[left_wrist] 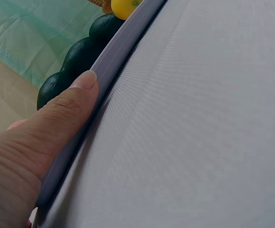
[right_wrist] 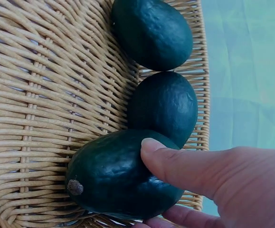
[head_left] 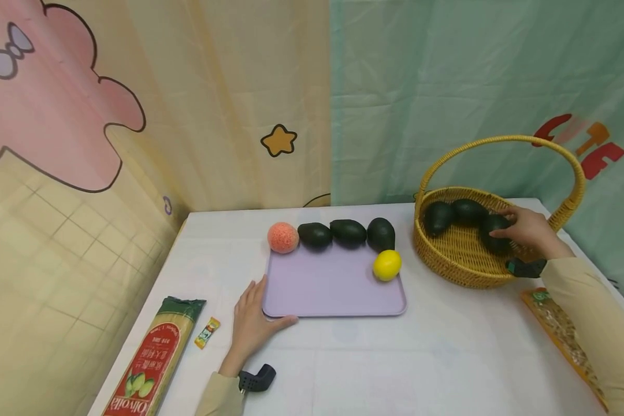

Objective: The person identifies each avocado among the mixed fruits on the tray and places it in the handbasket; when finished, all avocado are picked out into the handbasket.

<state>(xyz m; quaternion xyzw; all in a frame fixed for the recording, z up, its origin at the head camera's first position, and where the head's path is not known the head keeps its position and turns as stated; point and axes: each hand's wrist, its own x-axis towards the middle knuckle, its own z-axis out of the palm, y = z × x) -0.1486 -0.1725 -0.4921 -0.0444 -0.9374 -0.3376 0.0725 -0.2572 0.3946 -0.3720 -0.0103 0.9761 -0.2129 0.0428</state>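
Observation:
In the head view my right hand (head_left: pixel 531 230) reaches into the wicker basket (head_left: pixel 460 277) and holds an avocado (head_left: pixel 493 238) at its right side. The right wrist view shows the thumb (right_wrist: pixel 175 161) across the top of this avocado (right_wrist: pixel 118 175) and fingers curled beneath. Two more avocados (right_wrist: pixel 163 107) sit beside it in the basket. My left hand (head_left: pixel 252 320) lies at the near left corner of the lilac tray (head_left: pixel 333 289), fingers straight along its side, thumb (left_wrist: pixel 82 90) against the front rim. Along the tray's far side lie a peach-coloured ball (head_left: pixel 283 237) and three avocados (head_left: pixel 348 232), with a lemon (head_left: pixel 387 265) at the right.
A spaghetti pack (head_left: pixel 156 358) and a small yellow sachet (head_left: pixel 207 333) lie on the white tabletop at the left. Under the right forearm is an orange-edged packet (head_left: pixel 561 335). The basket's tall handle (head_left: pixel 499 138) arches above it, near the curtain at the back.

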